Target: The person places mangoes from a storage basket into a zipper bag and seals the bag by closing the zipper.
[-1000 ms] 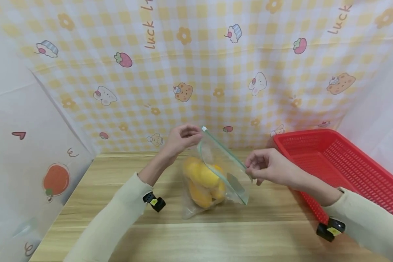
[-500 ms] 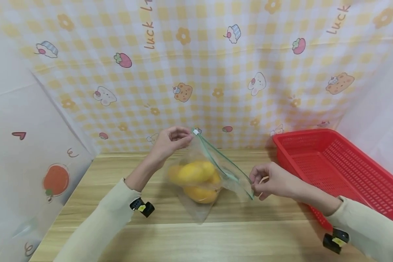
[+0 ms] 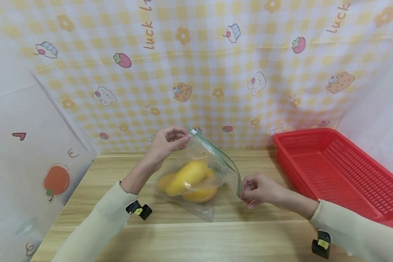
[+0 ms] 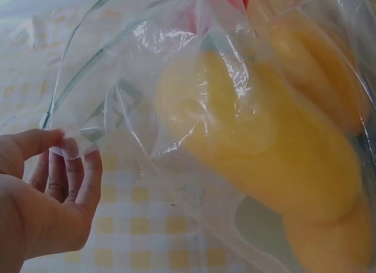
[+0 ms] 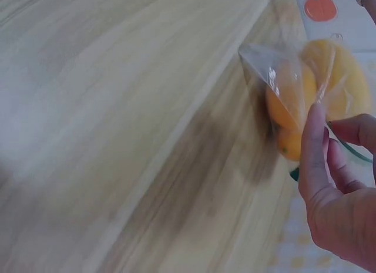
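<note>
Now, mid-frame, the left hand (image 3: 168,143) and right hand (image 3: 258,189) pinch top corners of the clear bag (image 3: 201,153), seemingly to close it; next, the white slider (image 3: 193,131) likely needs pulling down-right.

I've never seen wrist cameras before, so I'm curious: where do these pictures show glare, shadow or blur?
Head view: bright overall, with soft shadows on the wooden table and small glints on the clear bag. Left wrist view: dimmer, with white glare streaks across the plastic over the yellow fruit. Right wrist view: also dim, the wood grain soft and blurry, a soft shadow beside the bag.
</note>
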`<act>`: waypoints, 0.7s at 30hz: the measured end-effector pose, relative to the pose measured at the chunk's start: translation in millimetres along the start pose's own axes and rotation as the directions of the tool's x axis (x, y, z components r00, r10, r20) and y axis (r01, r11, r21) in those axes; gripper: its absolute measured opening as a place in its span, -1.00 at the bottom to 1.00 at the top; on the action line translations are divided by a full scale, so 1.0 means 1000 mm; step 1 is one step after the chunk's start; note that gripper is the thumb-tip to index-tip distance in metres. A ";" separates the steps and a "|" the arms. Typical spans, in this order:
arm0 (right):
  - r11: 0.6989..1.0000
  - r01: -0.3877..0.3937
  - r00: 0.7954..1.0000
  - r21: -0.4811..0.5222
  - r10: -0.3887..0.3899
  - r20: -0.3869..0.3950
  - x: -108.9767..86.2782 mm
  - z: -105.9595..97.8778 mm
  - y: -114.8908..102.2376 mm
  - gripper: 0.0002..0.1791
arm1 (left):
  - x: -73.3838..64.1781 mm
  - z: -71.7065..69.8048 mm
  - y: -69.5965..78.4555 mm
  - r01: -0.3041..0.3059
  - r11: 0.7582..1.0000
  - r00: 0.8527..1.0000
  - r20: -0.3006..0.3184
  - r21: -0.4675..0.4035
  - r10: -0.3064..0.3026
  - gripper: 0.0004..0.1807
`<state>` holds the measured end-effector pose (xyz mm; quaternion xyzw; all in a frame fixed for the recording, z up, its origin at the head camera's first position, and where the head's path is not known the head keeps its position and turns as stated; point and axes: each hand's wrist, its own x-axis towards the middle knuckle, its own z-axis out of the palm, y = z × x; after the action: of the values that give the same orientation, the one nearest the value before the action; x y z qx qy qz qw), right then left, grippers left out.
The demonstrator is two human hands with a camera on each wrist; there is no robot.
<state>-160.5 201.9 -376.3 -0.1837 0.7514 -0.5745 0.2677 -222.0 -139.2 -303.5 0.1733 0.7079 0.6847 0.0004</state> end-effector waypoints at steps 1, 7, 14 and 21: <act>1.000 -0.006 1.000 0.016 0.006 -0.003 0.001 0.002 0.000 -0.97 | 0.000 0.000 0.000 -0.001 1.000 1.000 -0.001 -0.002 0.001 -0.81; 0.999 -0.037 0.998 0.031 0.038 -0.059 0.002 0.002 0.000 -0.97 | -0.003 -0.004 0.001 0.000 1.000 1.000 0.008 0.002 0.000 -0.79; 0.997 -0.036 0.993 -0.063 0.028 -0.117 -0.004 -0.029 -0.008 -0.95 | -0.008 -0.010 0.002 -0.001 1.000 0.999 0.032 0.025 0.000 -0.78; 0.972 -0.079 0.993 -0.221 0.059 -0.099 -0.007 -0.076 -0.039 -0.92 | -0.013 -0.010 0.004 0.011 1.000 0.998 0.062 0.023 -0.012 -0.80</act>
<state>-203.0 253.3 -322.8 -0.1600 0.8290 -0.4839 0.2303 -211.2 -151.7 -302.6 0.1903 0.7163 0.6709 0.0241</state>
